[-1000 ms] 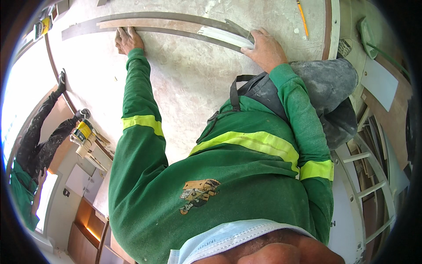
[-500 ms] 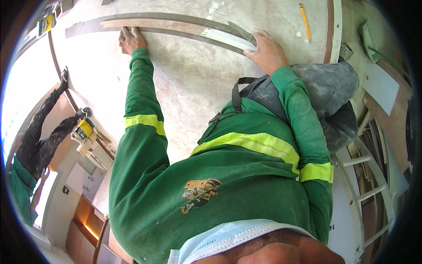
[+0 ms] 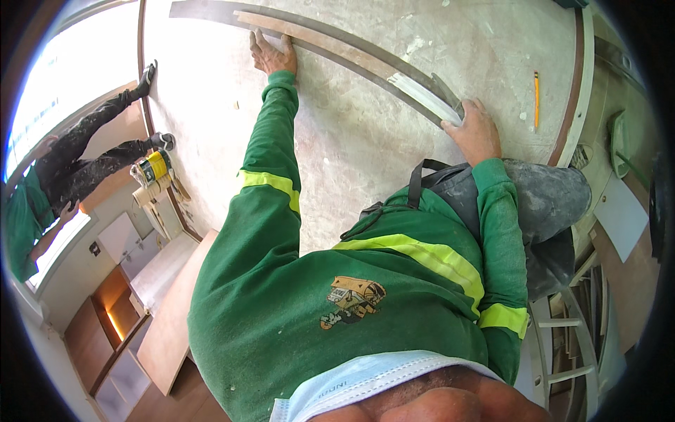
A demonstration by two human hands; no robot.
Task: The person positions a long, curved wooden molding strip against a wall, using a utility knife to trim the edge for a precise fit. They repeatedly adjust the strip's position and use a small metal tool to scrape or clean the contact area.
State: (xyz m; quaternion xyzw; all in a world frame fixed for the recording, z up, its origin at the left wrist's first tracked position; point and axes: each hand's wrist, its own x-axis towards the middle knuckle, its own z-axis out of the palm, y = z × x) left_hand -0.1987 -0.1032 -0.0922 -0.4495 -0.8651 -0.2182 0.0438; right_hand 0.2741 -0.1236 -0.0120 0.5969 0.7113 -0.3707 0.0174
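Note:
Long thin strips lie together on a large pale, dusty board: a dark grey strip (image 3: 211, 10) underneath and a brown wooden strip (image 3: 316, 41) on top. White material covers the right end of the brown strip. My left hand (image 3: 274, 55) rests at the near edge towards the left end, fingers spread and their tips touching the strips. At the right end my right hand (image 3: 478, 133) grips the strips, thumb on the near side and fingers on the far side. A yellow pencil (image 3: 536, 100) lies on the board (image 3: 365, 141) to the right.
Another person (image 3: 70, 162) in dark trousers is at the left edge. A yellow and dark container (image 3: 153, 167) stands beside the board. At the lower right are a ladder (image 3: 562, 323) and leaning panels. A loose brown panel (image 3: 172, 316) shows at the lower left.
The view has swung, so the board, strips and both hands sit further right in the picture. My left hand's fingers are more spread. My right hand keeps its grip at the strips' right end.

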